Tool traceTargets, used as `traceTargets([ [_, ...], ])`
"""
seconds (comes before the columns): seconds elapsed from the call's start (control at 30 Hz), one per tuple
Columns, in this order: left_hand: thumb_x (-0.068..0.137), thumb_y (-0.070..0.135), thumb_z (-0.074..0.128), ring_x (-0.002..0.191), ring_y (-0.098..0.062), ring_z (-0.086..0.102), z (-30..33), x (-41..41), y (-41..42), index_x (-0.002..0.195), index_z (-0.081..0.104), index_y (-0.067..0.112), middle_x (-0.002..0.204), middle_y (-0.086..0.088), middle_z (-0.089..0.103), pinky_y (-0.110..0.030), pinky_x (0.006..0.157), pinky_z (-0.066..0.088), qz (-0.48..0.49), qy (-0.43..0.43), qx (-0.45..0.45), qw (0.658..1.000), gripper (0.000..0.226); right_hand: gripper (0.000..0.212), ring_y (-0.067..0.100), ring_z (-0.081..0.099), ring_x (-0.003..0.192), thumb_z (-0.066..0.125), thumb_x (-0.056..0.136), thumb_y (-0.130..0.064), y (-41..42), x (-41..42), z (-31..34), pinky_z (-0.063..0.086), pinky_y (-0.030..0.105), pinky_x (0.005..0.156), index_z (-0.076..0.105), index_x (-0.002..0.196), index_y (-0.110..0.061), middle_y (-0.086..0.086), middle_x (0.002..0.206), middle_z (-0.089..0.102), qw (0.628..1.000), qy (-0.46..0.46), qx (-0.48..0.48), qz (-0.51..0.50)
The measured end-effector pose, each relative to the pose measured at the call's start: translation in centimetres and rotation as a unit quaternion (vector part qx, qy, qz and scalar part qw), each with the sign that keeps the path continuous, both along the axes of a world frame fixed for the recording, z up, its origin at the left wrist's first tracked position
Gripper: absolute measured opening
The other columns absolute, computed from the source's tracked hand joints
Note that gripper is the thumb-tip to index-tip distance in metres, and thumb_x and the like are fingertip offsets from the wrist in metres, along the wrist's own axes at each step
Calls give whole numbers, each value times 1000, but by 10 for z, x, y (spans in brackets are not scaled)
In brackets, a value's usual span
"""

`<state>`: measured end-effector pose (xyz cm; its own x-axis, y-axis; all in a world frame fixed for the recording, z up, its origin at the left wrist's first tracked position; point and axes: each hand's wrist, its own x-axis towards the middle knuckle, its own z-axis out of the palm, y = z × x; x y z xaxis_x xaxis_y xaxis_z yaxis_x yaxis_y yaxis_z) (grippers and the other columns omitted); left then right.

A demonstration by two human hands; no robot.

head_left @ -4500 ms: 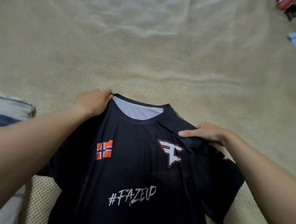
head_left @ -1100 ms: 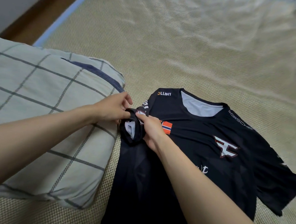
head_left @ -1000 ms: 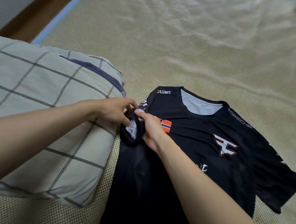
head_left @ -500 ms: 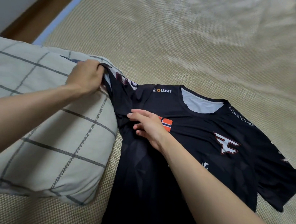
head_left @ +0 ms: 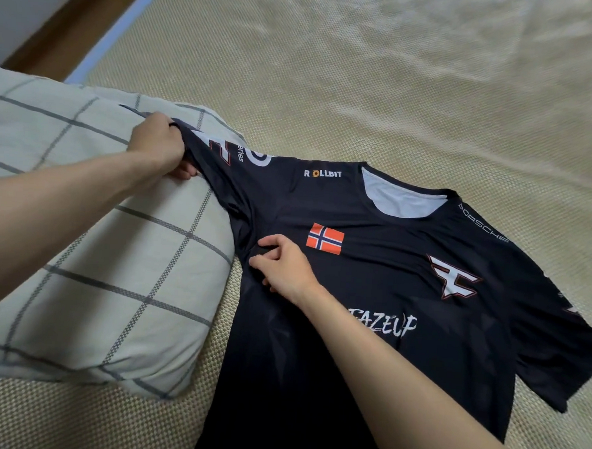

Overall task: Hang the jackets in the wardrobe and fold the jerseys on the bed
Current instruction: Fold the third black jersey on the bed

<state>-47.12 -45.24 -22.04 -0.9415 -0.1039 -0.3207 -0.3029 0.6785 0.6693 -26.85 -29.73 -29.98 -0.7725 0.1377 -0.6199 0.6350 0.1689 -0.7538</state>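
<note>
we had the dark jersey [head_left: 369, 297] spread front side up on the bed [head_left: 364, 73], its collar toward the far side and its hem running out of view at the near edge. our left hand [head_left: 156, 143] was clenched around the end of the jersey's left-lying sleeve [head_left: 219, 158], fingers curled tight into the fabric, and held it stretched out over the checked pillow [head_left: 97, 265] that lay just beside the jersey. the sleeve rested on the pillow's top edge, its printed lettering partly showing. our right hand [head_left: 282, 264] was on the chest of the jersey near the armpit seam, thumb and fingers pinching a small ridge of cloth there, just beside the red, white and blue flag patch [head_left: 324, 238]. the other sleeve [head_left: 562, 358] lay flat on the woven bed cover at the right. a white and red emblem [head_left: 453, 277] sat on the chest, and white lettering below it was partly hidden by our right forearm.
</note>
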Motion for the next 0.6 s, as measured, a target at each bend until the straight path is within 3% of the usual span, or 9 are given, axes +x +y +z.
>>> traceTargets([
  [0.13, 93, 22, 52, 45, -22, 64, 2, 10, 1, 88, 64, 7, 81, -24, 74, -24, 41, 51, -62, -35, 24, 997, 20, 47, 21, 68, 88, 69, 88, -41, -13, -7, 11, 58, 46, 89, 56, 132, -31, -10, 99, 70, 997, 75, 26, -6],
  [0.2, 90, 21, 66, 46, -21, 62, 2, 16, 3, 99, 63, 4, 78, -18, 76, -22, 40, 47, -118, -78, 18, 990, 20, 52, 27, 70, 94, 68, 88, -47, -21, -19, 19, 57, 48, 89, 54, 137, -32, -10, 107, 67, 995, 91, 27, -20],
  [0.27, 90, 13, 69, 44, -17, 63, 3, 20, 6, 114, 55, 2, 74, -11, 77, -22, 38, 46, -138, -102, 11, 985, 30, 58, 29, 72, 94, 68, 84, -55, -29, -33, 24, 58, 49, 87, 54, 136, -30, -10, 103, 69, 995, 76, 26, -51],
  [0.37, 95, 8, 61, 42, -11, 62, 7, 21, 9, 105, 52, 10, 74, -8, 74, -21, 40, 47, -132, -116, 32, 984, 14, 73, 30, 71, 98, 70, 75, -63, -35, -49, 26, 59, 46, 88, 52, 133, -22, -4, 107, 71, 993, 20, 22, -110],
  [0.43, 94, 6, 57, 43, -12, 63, 10, 21, 8, 102, 51, 11, 77, -9, 72, -22, 42, 49, -114, -117, 60, 985, 11, 59, 28, 66, 106, 72, 81, -56, -36, -54, 28, 53, 37, 89, 58, 125, -20, 0, 116, 69, 993, 4, 56, -102],
  [0.5, 91, 4, 54, 44, -14, 64, 11, 22, 4, 99, 55, 10, 75, -10, 67, -23, 43, 50, -104, -114, 76, 985, 9, 25, 26, 66, 102, 70, 87, -45, -36, -55, 30, 53, 37, 85, 63, 100, -24, -1, 107, 70, 991, 27, 101, -88],
  [0.6, 90, 5, 50, 42, -17, 62, 10, 16, -5, 103, 60, 9, 72, -10, 61, -29, 46, 53, -72, -75, 75, 992, 17, 16, 19, 63, 85, 65, 91, -37, -43, -48, 42, 55, 41, 78, 58, 86, -24, -4, 92, 65, 980, 114, 148, -66],
])
